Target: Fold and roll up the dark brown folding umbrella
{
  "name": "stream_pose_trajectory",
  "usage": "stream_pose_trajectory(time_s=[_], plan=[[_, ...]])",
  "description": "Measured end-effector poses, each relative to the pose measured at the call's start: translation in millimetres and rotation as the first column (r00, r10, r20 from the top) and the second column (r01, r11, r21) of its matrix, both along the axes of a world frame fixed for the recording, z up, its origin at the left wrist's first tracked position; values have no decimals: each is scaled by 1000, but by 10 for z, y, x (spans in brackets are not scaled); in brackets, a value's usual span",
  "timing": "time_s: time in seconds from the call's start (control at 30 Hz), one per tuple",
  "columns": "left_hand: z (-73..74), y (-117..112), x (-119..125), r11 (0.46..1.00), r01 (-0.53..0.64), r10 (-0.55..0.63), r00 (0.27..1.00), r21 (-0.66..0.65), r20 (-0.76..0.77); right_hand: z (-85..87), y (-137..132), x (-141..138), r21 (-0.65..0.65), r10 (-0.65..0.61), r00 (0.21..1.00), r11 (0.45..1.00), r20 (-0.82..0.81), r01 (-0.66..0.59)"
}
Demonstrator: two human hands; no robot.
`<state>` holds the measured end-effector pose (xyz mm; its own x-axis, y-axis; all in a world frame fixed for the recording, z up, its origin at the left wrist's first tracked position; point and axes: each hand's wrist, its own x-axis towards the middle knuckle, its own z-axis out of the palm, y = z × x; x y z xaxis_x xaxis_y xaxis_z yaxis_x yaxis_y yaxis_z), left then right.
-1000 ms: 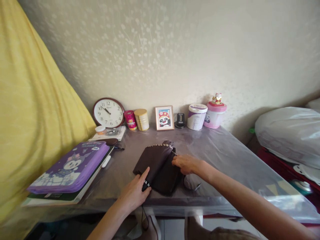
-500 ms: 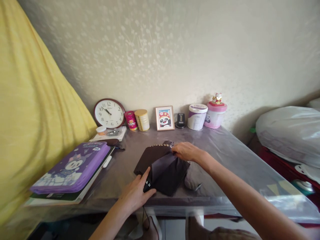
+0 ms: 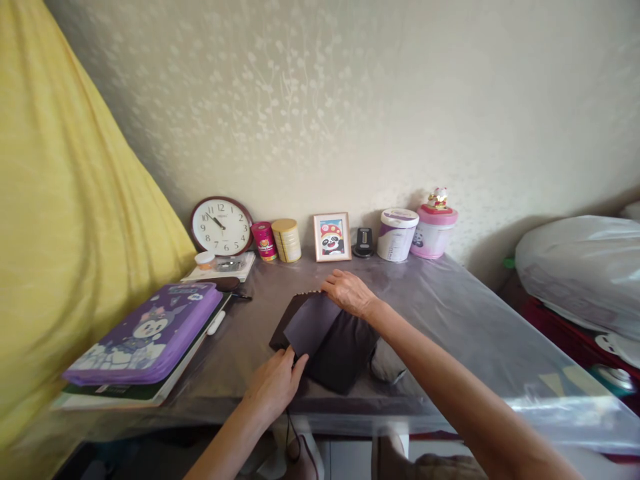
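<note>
A black folding umbrella (image 3: 340, 353) lies on the table with its canopy loosely folded and a row of light tips along its far edge. My left hand (image 3: 273, 380) is closed at its near left end, over the handle, which is hidden; a thin wrist strap hangs below, past the table edge. My right hand (image 3: 347, 292) pinches the canopy's far edge, where a dark grey panel (image 3: 313, 325) is drawn flat. Just right of the canopy is a crumpled grey cloth bundle (image 3: 387, 363), partly behind my right forearm.
A purple cartoon case (image 3: 145, 337) lies on books at the left, beside a yellow curtain (image 3: 75, 220). Along the wall stand a clock (image 3: 221, 227), tins (image 3: 287, 241), a picture frame (image 3: 333, 238) and tubs (image 3: 397, 237). A plastic-covered bundle (image 3: 580, 273) is at the right.
My right hand has moved left along the far edge of the canopy, and the grey panel is spread flatter. My left fingers have drawn in, covering the handle that showed before.
</note>
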<state>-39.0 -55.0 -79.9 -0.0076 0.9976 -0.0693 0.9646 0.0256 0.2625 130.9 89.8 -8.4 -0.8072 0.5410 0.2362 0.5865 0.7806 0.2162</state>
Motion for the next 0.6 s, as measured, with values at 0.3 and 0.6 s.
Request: stream_pose_trajectory(time_s=[0.3,0.6], plan=[[98,4,8,987,-159,159,987,-15,-7,-234,96,-223,-177,-232,964,962,-127,208],[165,-35,43,987,-160,161,987,12,-22,-462,198,-377,-355,-215,945,927,-246,119]])
